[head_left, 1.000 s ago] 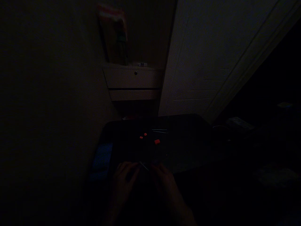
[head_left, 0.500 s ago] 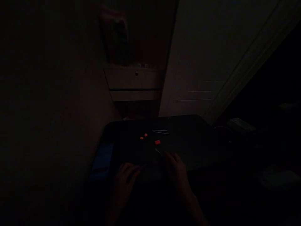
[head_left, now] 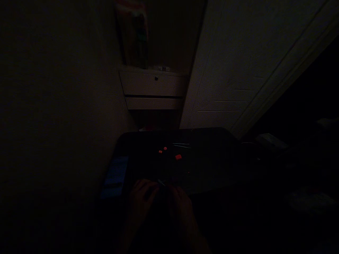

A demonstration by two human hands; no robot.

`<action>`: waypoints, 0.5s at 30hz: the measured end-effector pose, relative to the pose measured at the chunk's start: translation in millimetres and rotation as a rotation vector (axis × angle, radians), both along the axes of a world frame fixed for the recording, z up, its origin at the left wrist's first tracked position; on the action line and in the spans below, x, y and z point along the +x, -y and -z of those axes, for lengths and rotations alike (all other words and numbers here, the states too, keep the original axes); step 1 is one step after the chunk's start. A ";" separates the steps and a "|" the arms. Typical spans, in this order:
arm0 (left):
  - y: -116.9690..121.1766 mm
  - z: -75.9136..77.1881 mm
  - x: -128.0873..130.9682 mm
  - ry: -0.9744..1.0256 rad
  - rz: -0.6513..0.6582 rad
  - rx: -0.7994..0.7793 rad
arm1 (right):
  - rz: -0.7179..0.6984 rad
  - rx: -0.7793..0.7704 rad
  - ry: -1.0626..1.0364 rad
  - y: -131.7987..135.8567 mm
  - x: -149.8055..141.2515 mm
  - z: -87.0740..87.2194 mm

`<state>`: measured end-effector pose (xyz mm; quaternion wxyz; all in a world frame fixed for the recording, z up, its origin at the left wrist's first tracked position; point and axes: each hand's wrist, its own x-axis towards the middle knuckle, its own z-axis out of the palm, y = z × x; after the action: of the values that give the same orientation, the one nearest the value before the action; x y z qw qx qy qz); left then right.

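Near the front edge of the desk [head_left: 214,160], the right hand [head_left: 182,201] pinches a thin pale stick [head_left: 161,182] beside the left hand [head_left: 142,195], whose fingers (too dark) cannot be read.

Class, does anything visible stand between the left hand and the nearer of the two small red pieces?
Nothing visible stands between the left hand and that red piece: dark tabletop shows there. A thin pale stick is close to the hand. Darkness could hide something tiny.

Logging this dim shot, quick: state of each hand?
Left hand: fingers curled; too dark to tell what it holds.
Right hand: fingers curled, apparently holding a thin pale tool.
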<state>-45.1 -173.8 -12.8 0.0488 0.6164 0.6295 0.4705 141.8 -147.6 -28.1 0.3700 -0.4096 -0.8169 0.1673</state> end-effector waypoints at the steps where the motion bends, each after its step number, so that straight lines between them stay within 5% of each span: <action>1: 0.1 0.1 -0.1 -0.003 0.002 0.003 | -0.009 0.004 0.008 1.1 -1.9 -0.5; 15: 0.2 -0.3 -0.6 -0.024 0.009 0.046 | -0.104 0.148 0.047 -2.3 -11.8 4.7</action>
<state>-45.7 -174.0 -12.5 0.0291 0.6257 0.6163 0.4774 130.0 -145.3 -32.9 0.3707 -0.3420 -0.8556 0.1160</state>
